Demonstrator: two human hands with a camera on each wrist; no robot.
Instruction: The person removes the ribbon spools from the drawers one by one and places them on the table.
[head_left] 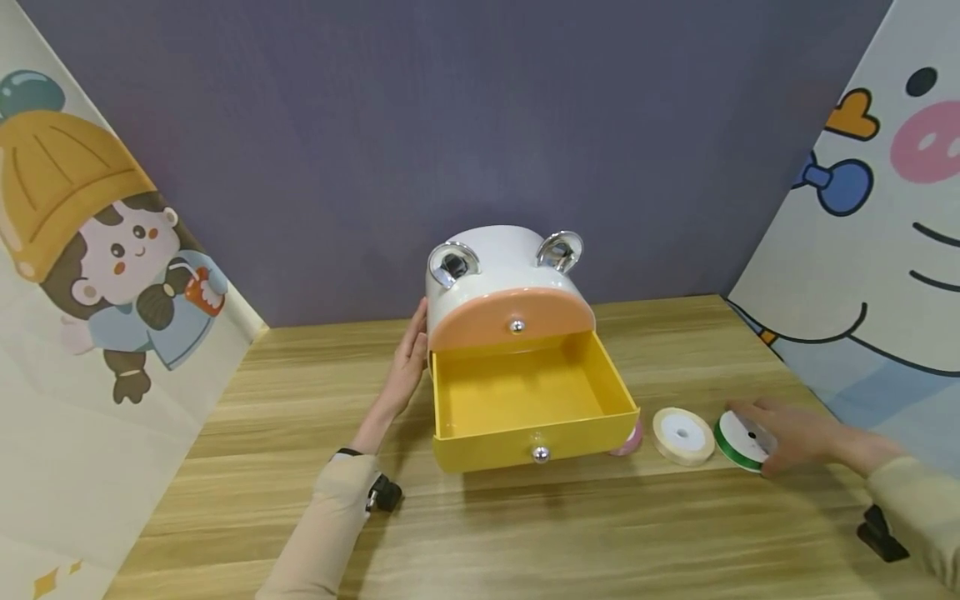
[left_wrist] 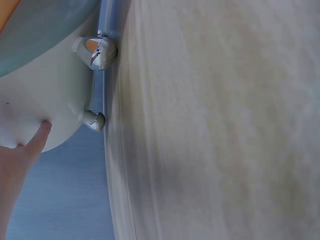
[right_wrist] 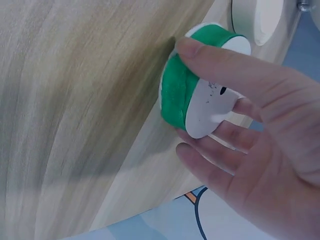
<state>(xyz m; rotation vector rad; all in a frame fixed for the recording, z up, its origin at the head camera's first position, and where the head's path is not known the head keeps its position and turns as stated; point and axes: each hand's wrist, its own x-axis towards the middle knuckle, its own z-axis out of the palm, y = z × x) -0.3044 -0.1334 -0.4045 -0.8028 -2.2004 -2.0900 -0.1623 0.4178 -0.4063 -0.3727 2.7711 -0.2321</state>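
Head view: green spool [head_left: 740, 438] partly hidden by right hand [head_left: 801, 433]

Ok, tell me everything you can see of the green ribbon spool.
The green ribbon spool is a squat reel: smooth green ribbon wound between white, plastic-looking discs, with a dark centre hole and small dark marks on the upward face. It sits right of the cream roll, thumb and fingers of the right hand around its rim. Whether it's slightly lifted, I can't tell.

On the desk [head_left: 300, 500], the box [head_left: 502, 279] stands mid-frame, drawer [head_left: 521, 392] before it; left spool [head_left: 682, 437] and right spool [head_left: 738, 435], lower right.
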